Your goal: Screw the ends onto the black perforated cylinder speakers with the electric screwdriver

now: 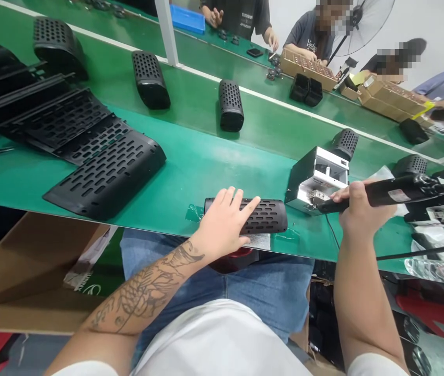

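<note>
- The left hand [224,222] is lying flat, fingers spread, on top of the black speaker [263,215], which is resting at the near edge of the green table [190,167]
- The right hand [357,209] is clamped around a black screwdriver [390,192], its tip sitting at the silver box [316,180] just right of the speaker
- 1 stack of black grilles [89,151] is lying far left of the speaker

The left hand [224,222] lies flat on a black perforated speaker shell [263,215] at the near edge of the green workbench [190,172]. The right hand [357,211] grips a black electric screwdriver [394,192], its tip at a small silver screw feeder [316,180] just right of the shell. A stack of black grilles [89,151] fills the bench's left end. Other speaker shells [230,104] stand along the far belt.
</note>
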The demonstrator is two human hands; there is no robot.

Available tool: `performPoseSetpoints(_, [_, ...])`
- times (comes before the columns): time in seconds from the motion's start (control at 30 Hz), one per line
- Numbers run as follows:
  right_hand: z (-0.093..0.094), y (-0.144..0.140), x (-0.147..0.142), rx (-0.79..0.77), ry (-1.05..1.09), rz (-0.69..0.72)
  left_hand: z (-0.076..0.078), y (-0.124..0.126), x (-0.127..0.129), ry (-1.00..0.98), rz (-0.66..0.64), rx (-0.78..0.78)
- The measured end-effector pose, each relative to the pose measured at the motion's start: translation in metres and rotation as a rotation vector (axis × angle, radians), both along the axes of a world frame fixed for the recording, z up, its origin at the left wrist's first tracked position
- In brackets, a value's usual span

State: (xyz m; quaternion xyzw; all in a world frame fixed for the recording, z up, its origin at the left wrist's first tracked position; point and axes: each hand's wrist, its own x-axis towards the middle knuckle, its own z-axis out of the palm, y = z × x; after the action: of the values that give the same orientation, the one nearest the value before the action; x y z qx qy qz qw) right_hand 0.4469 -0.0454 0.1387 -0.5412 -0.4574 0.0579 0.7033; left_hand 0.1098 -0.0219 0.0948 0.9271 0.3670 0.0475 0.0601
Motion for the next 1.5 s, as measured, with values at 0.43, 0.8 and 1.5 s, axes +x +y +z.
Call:
performPoseSetpoints(0.43, [0.027,-0.04,-0.142,0.022,0.118,0.763,0.0,0.006,-0.011,0.007,0.029,-0.083])
performPoseSetpoints(0.8, [0.005,-0.023,-0.154,-0.056,0.027,0.886,-0.003,0.004,-0.01,-0.049,0.021,-0.09])
performPoseSetpoints(1.5, [-0.012,-0.029,-0.148,-0.149,-0.008,0.958,0.007,0.001,-0.008,0.025,0.033,-0.122])
